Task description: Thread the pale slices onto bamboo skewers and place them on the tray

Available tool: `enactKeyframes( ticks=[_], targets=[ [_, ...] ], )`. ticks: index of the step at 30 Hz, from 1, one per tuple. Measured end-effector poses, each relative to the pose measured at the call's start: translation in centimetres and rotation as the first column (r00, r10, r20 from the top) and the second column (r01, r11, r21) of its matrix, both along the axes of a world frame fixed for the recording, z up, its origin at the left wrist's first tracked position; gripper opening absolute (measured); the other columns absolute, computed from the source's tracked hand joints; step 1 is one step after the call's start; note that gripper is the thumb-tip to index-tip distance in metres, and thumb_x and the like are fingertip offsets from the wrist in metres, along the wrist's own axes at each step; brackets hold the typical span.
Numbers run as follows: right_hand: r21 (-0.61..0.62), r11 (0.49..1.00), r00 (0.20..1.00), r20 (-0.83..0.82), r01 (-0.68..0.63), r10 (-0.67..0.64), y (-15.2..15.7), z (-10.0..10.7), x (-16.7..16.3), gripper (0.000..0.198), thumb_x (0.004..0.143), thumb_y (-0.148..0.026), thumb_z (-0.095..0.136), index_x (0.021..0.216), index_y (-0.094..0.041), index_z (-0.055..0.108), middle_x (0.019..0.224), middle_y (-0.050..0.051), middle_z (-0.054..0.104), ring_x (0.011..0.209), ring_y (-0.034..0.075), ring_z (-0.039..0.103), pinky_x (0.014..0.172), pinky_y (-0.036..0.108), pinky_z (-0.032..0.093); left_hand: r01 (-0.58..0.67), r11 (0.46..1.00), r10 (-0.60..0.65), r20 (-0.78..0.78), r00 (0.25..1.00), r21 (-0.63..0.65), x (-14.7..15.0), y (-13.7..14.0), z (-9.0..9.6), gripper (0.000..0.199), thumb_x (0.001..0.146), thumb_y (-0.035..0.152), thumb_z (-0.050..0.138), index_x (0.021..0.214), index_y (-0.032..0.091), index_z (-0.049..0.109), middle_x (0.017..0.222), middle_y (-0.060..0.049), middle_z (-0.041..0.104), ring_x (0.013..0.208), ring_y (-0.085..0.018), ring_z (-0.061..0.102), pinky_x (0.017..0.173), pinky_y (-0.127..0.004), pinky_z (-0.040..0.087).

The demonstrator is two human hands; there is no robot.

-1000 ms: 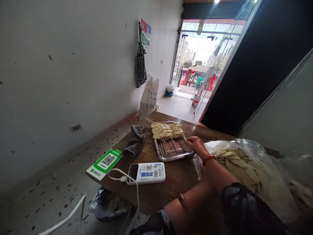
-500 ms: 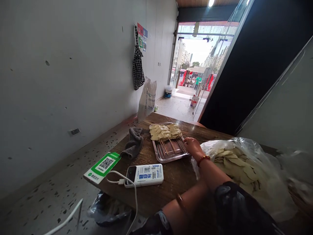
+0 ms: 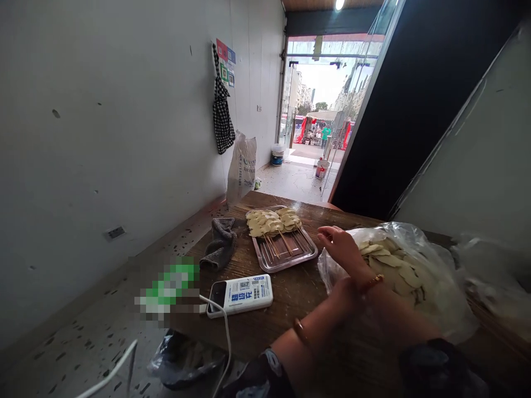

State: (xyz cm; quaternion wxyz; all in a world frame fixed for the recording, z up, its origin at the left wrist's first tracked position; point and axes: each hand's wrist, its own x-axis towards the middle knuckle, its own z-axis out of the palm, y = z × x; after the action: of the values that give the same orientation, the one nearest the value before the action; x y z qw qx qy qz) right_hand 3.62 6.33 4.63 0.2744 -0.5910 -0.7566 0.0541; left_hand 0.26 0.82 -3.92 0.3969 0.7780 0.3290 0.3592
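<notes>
Skewers of thin pale-yellow slices [image 3: 274, 221] lie side by side on a metal tray [image 3: 286, 263], their bare sticks toward me. My right hand [image 3: 342, 247] is in the air right of the tray, apart from it, with fingers partly stretched and nothing seen in them. Beneath my right wrist is my left hand [image 3: 347, 293], at the near side of a clear plastic bag [image 3: 400, 228]. Its fingers are hidden behind my right forearm. Loose pale slices [image 3: 396, 268] fill the bag.
On the wooden table [image 3: 286, 320] are a dark grey cloth [image 3: 219, 243] and a white power bank [image 3: 244, 296] with a white cable. A blurred green-and-white card [image 3: 172, 284] is at the left edge. More clear plastic [image 3: 489, 265] lies at the right.
My right hand has left the skewer sticks at the tray and drawn back to the right. My left hand has come into view beneath the right wrist. The view has turned slightly right.
</notes>
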Motion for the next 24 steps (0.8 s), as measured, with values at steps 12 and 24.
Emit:
enactKeyframes(
  ticks=[12,24],
  targets=[
    [0.032,0.889,0.869,-0.229,0.457,-0.439,-15.9,-3.2,21.4,0.046,0.084,-0.049,0.051,0.108,-0.015,0.071,0.093,0.010,0.074,0.083,0.025,0.068,0.072,0.033,0.051,-0.032,0.961,0.074,0.144,0.987,-0.274,-0.5,0.1,2.5,0.017,0.074,0.022,0.060,0.083,0.012,0.070,0.071,-0.004,0.069,0.066,-0.015,0.062,0.064,-0.025,0.049],
    [-0.020,0.761,0.761,0.048,0.648,-0.647,-22.3,-6.7,31.4,0.033,0.084,-0.032,0.051,0.104,-0.015,0.071,0.100,0.011,0.073,0.092,0.024,0.066,0.082,0.033,0.048,0.152,0.813,0.166,0.473,0.865,-0.563,-0.8,0.3,3.3,0.040,0.066,0.041,0.076,0.089,0.011,0.063,0.074,-0.005,0.069,0.061,-0.012,0.064,0.057,-0.023,0.052]
  ],
)
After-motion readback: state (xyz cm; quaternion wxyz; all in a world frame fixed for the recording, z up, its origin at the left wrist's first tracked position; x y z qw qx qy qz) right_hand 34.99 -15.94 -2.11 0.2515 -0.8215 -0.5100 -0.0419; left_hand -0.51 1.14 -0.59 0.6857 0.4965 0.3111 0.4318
